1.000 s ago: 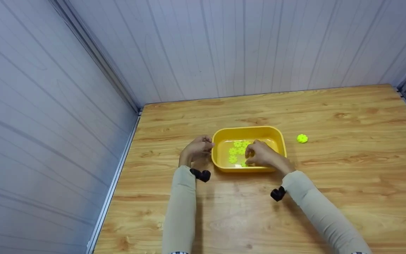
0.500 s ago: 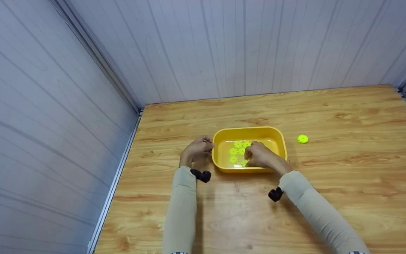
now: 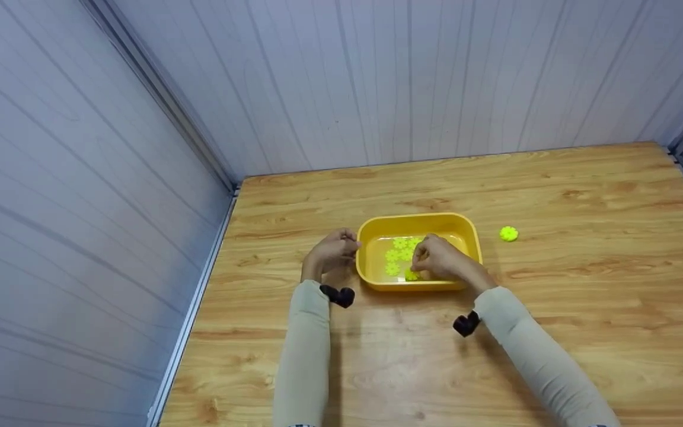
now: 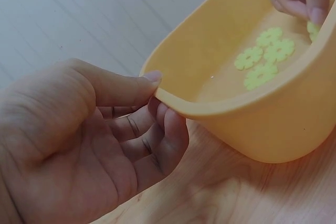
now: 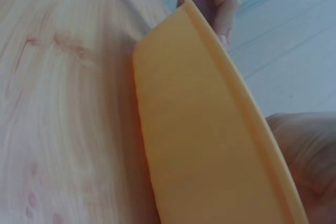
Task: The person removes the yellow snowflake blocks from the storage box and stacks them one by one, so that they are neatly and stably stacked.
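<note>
We see the left hand (image 3: 329,254) pinching the rim of the yellow tub (image 3: 377,280) at its short end, thumb on top of the lip and curled fingers (image 4: 170,129) beneath it. The right hand (image 3: 439,261) reaches down inside the tub, its fingers (image 4: 302,3) drawn together on a green flower-shaped piece (image 3: 411,275) by the near wall. Just beyond those fingertips, more green flower pieces (image 3: 399,249) lie flat on the tub floor. The tub stands on the wooden counter (image 3: 555,308). Well apart from the right fingers, outside the tub, a single green piece (image 3: 508,233) lies on the counter.
</note>
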Available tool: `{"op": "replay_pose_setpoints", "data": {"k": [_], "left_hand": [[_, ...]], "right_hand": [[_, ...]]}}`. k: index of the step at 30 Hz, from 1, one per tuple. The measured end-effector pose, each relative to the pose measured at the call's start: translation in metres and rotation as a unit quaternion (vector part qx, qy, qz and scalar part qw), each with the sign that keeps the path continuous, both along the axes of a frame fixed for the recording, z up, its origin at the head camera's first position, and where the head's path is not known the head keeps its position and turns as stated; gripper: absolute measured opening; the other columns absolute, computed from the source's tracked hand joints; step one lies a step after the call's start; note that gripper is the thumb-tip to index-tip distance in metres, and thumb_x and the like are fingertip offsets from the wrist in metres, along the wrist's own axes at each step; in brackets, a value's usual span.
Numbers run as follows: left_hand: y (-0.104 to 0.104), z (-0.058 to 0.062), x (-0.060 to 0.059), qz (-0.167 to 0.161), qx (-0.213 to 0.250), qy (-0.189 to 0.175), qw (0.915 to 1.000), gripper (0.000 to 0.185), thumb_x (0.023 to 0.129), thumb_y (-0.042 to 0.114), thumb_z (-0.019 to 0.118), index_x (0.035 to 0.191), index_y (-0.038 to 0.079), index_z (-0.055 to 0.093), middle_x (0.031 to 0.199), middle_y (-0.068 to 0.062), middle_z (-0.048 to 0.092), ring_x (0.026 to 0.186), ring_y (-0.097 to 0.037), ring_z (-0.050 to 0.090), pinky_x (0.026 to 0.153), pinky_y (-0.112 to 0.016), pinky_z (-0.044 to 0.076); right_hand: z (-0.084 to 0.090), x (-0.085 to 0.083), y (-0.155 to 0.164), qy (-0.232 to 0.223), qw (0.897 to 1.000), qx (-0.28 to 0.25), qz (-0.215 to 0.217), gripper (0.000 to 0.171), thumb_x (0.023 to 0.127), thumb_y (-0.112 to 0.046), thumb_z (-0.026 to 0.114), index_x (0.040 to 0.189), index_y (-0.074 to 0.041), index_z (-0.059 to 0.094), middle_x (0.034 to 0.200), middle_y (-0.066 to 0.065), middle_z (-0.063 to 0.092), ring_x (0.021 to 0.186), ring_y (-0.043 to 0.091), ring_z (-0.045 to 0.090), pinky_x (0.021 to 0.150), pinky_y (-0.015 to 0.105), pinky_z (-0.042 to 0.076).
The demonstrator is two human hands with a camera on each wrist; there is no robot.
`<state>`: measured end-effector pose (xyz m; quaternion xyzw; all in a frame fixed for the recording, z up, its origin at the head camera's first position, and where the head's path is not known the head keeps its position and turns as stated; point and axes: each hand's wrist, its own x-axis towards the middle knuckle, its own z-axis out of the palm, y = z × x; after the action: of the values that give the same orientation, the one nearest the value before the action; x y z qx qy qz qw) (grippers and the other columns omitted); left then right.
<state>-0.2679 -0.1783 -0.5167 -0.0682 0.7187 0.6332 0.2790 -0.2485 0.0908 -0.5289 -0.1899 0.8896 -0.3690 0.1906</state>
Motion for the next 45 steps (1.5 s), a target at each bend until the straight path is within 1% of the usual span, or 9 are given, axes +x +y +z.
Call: {"op": "replay_pose_setpoints", "data": {"k": [4, 9, 15, 18, 28, 33, 38, 40, 45], "left_hand": [[0.000, -0.001, 0.000, 0.000, -0.003, 0.002, 1.0000, 0.010, 0.091, 0.007, 0.053, 0.096, 0.009, 0.045, 0.087, -0.005, 0.048, 0.076, -0.017, 0.049, 0.071, -0.034, 0.046], [0.000, 0.000, 0.001, 0.000, -0.010, 0.005, 0.9999, 0.011, 0.091, 0.007, 0.053, 0.098, 0.009, 0.045, 0.089, -0.005, 0.048, 0.078, -0.018, 0.050, 0.073, -0.035, 0.046], [-0.001, 0.001, 0.001, -0.002, -0.015, 0.008, 0.9998, 0.012, 0.091, 0.007, 0.053, 0.100, 0.008, 0.045, 0.091, -0.006, 0.049, 0.080, -0.018, 0.051, 0.075, -0.035, 0.046], [-0.001, 0.002, 0.001, -0.005, -0.014, 0.008, 0.9999, 0.012, 0.091, 0.007, 0.053, 0.099, 0.008, 0.045, 0.089, -0.006, 0.049, 0.077, -0.018, 0.051, 0.074, -0.035, 0.046], [0.000, 0.004, 0.000, -0.004, -0.013, 0.005, 0.9999, 0.011, 0.092, 0.007, 0.052, 0.098, 0.008, 0.043, 0.087, -0.005, 0.047, 0.077, -0.018, 0.049, 0.080, -0.041, 0.044], [0.000, 0.003, 0.001, -0.009, -0.009, 0.006, 0.9999, 0.011, 0.092, 0.007, 0.052, 0.098, 0.008, 0.043, 0.086, -0.005, 0.047, 0.076, -0.017, 0.050, 0.077, -0.039, 0.045], [0.001, 0.002, 0.001, -0.009, -0.006, 0.007, 0.9999, 0.011, 0.091, 0.006, 0.052, 0.098, 0.008, 0.043, 0.086, -0.005, 0.048, 0.075, -0.018, 0.050, 0.077, -0.040, 0.044], [0.001, 0.002, 0.001, -0.008, -0.009, 0.010, 0.9999, 0.010, 0.091, 0.007, 0.052, 0.098, 0.008, 0.044, 0.086, -0.005, 0.048, 0.075, -0.018, 0.050, 0.078, -0.040, 0.044], [0.001, 0.002, 0.001, -0.004, -0.015, 0.010, 0.9998, 0.011, 0.091, 0.007, 0.053, 0.099, 0.008, 0.045, 0.087, -0.005, 0.049, 0.075, -0.018, 0.051, 0.076, -0.038, 0.045]], "right_hand": [[0.002, -0.003, 0.005, 0.012, 0.999, -0.036, -0.003, 0.008, 0.081, -0.020, 0.071, 0.079, -0.013, 0.069, 0.089, 0.005, 0.056, 0.083, 0.021, 0.045, 0.074, 0.035, 0.038], [0.006, -0.004, 0.014, 0.009, 0.996, -0.089, -0.017, 0.013, 0.082, -0.025, 0.070, 0.083, -0.013, 0.068, 0.089, 0.004, 0.056, 0.081, 0.020, 0.043, 0.070, 0.034, 0.036], [0.015, -0.007, 0.025, 0.018, 0.984, -0.172, -0.033, 0.020, 0.083, -0.024, 0.069, 0.088, -0.006, 0.066, 0.090, 0.008, 0.059, 0.076, 0.021, 0.047, 0.067, 0.032, 0.039], [0.019, -0.008, 0.031, 0.014, 0.979, -0.197, -0.051, 0.024, 0.084, -0.027, 0.068, 0.091, -0.004, 0.065, 0.090, 0.011, 0.059, 0.076, 0.021, 0.048, 0.065, 0.031, 0.041], [0.027, -0.013, 0.051, -0.028, 0.958, -0.253, -0.136, 0.035, 0.082, -0.034, 0.068, 0.098, -0.004, 0.063, 0.089, 0.004, 0.058, 0.077, 0.020, 0.048, 0.066, 0.023, 0.042], [0.028, -0.014, 0.062, -0.026, 0.948, -0.274, -0.159, 0.036, 0.081, -0.032, 0.069, 0.099, -0.002, 0.062, 0.090, 0.004, 0.059, 0.078, 0.019, 0.050, 0.065, 0.020, 0.044], [0.029, -0.014, 0.074, -0.023, 0.942, -0.276, -0.187, 0.036, 0.081, -0.035, 0.068, 0.100, -0.004, 0.062, 0.093, 0.004, 0.059, 0.084, 0.023, 0.052, 0.071, 0.028, 0.047], [0.032, -0.012, 0.080, -0.017, 0.943, -0.272, -0.190, 0.036, 0.083, -0.034, 0.066, 0.101, -0.003, 0.062, 0.094, 0.003, 0.059, 0.085, 0.022, 0.052, 0.074, 0.030, 0.047], [0.029, -0.014, 0.098, -0.004, 0.945, -0.259, -0.199, 0.039, 0.084, -0.035, 0.064, 0.104, -0.001, 0.061, 0.096, -0.001, 0.060, 0.090, 0.015, 0.053, 0.078, 0.023, 0.045]]}}
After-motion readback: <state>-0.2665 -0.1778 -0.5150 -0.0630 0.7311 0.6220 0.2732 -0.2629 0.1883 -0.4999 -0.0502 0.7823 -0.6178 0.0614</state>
